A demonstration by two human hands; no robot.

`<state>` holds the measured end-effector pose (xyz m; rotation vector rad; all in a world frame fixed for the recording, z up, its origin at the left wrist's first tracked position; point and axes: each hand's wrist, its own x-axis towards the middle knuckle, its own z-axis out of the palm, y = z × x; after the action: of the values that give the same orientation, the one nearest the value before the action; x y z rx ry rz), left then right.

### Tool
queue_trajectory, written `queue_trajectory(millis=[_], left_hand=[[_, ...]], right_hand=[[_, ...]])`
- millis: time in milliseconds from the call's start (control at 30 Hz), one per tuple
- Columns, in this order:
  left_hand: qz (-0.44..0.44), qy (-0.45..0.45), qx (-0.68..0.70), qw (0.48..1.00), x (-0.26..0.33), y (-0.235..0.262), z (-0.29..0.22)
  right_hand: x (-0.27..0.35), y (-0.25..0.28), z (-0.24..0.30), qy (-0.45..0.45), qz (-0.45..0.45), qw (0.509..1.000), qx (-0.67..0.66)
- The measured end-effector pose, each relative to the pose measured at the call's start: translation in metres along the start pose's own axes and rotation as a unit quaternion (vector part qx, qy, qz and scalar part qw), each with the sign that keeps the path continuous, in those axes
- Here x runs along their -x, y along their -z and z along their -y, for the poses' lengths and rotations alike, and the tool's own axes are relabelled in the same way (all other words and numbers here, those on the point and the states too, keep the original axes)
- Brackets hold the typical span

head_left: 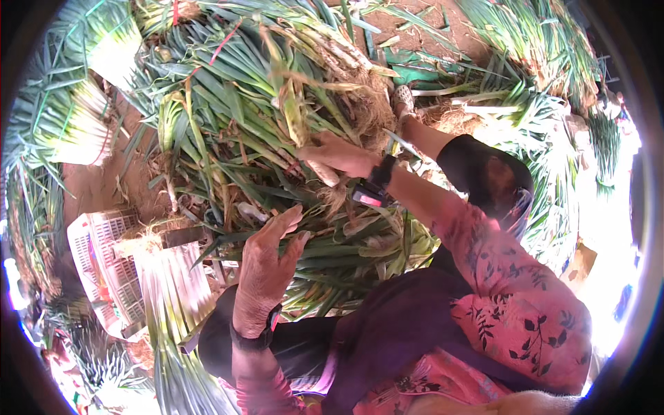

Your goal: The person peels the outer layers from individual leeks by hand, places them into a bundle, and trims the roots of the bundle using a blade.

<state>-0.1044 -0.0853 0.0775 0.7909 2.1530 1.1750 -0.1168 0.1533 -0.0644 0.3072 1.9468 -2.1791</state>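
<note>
My right hand reaches over a large heap of green onions, its fingers against a yellowed green onion stalk that is blurred by motion. The grip looks closed on that stalk, though the fingertips are partly hidden. Nearer to me, my left hand is raised above the heap with its fingers apart and nothing in it. To its left, a bundle of trimmed green onions lies with its white root ends pointing away and its leaves toward me.
A pale plastic crate stands at the left beside the trimmed bundle. Tied bundles of green onions rest at the far left, with more green onions piled at the far right. My bent knee is right of the heap.
</note>
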Motion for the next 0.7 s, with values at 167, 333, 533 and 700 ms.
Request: queue_trajectory(millis=[167,333,533,700], left_hand=[[0.014,-0.008,0.008,1.0,-0.007,0.001,-0.014],[0.009,-0.005,0.05,0.999,0.005,0.003,0.0],[-0.025,0.097,0.186,0.977,-0.006,0.007,0.01],[-0.106,-0.008,0.303,0.947,0.008,0.024,0.005]], right_hand=[[0.057,0.003,-0.061,-0.187,-0.005,0.97,0.154],[0.104,-0.039,-0.037,-0.242,0.074,0.944,-0.212],[0.112,-0.077,0.039,-0.191,0.163,0.821,-0.512],[0.206,-0.153,0.133,-0.146,0.234,0.894,-0.352]])
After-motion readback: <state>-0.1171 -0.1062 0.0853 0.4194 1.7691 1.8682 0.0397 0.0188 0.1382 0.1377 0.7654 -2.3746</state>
